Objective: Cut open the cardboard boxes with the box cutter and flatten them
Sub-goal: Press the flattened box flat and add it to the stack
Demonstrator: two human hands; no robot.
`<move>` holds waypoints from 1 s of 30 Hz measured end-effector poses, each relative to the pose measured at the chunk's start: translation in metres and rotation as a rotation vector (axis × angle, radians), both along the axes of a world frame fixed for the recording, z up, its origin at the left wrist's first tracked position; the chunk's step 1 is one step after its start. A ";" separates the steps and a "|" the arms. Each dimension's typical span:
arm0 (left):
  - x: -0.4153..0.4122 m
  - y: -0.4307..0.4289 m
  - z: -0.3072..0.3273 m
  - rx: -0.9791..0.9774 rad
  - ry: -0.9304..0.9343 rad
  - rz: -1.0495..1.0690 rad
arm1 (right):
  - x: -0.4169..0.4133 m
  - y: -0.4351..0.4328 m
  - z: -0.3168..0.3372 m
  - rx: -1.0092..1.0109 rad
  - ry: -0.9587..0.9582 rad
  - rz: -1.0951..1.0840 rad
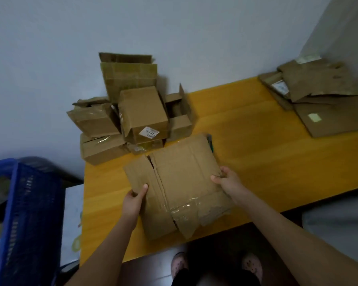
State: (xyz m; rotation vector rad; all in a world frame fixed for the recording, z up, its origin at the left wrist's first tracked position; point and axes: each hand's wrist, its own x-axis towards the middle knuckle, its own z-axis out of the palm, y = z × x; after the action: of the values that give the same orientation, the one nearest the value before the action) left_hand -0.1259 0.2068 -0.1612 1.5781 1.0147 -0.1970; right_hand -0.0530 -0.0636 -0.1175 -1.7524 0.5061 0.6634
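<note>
Yellow bench (246,129): open surface runs between the box pile (143,112) at its far-left corner and the flattened stack (318,104) at far right. The flattened box (180,182) reaches the near edge (tape on its near flap). The left hand (135,198) grips its left edge with the thumb on top; the right hand (227,178) grips its right edge.

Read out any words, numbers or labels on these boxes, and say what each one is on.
White label on the upright box at the back: dark characters, too blurred to read.
Smaller label on the flattened stack: too blurred to read.
Pale sticker lower on that stack: nothing legible.
Cardboard box at the front: no text visible.
</note>
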 end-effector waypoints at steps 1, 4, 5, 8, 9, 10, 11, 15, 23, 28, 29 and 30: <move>0.003 -0.014 0.005 -0.102 0.008 -0.009 | 0.003 -0.018 0.004 -0.010 -0.017 -0.014; 0.019 -0.061 0.015 -0.248 0.024 -0.097 | 0.014 -0.076 0.018 -0.048 -0.072 -0.029; 0.027 -0.080 0.018 -0.260 0.016 -0.127 | 0.020 -0.097 0.022 -0.060 -0.091 -0.024; 0.050 -0.140 0.032 -0.231 -0.010 -0.168 | 0.039 -0.160 0.033 -0.074 -0.145 -0.012; 0.059 -0.160 0.037 -0.216 -0.026 -0.176 | 0.046 -0.181 0.037 -0.079 -0.159 -0.019; 0.067 -0.181 0.042 -0.194 -0.040 -0.186 | 0.052 -0.200 0.040 -0.088 -0.172 -0.030; 0.075 -0.200 0.046 -0.179 -0.058 -0.188 | 0.059 -0.218 0.043 -0.097 -0.188 -0.039; 0.107 -0.271 0.062 -0.122 -0.096 -0.194 | 0.091 -0.283 0.049 -0.138 -0.221 -0.068; 0.208 -0.371 0.070 -0.160 -0.111 -0.297 | 0.174 -0.378 0.053 -0.403 -0.240 -0.163; 0.268 -0.439 0.057 -0.189 -0.098 -0.376 | 0.216 -0.441 0.046 -0.620 -0.193 -0.239; 0.276 -0.453 0.053 -0.195 -0.097 -0.375 | 0.221 -0.454 0.045 -0.664 -0.166 -0.238; 0.282 -0.468 0.050 -0.203 -0.093 -0.376 | 0.225 -0.465 0.043 -0.718 -0.138 -0.233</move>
State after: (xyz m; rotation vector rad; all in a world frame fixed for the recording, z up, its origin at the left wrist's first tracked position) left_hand 0.1563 -0.2613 -0.1114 1.5638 0.5988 -0.4657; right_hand 0.1722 -0.5288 -0.0746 -2.3331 0.9116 0.1897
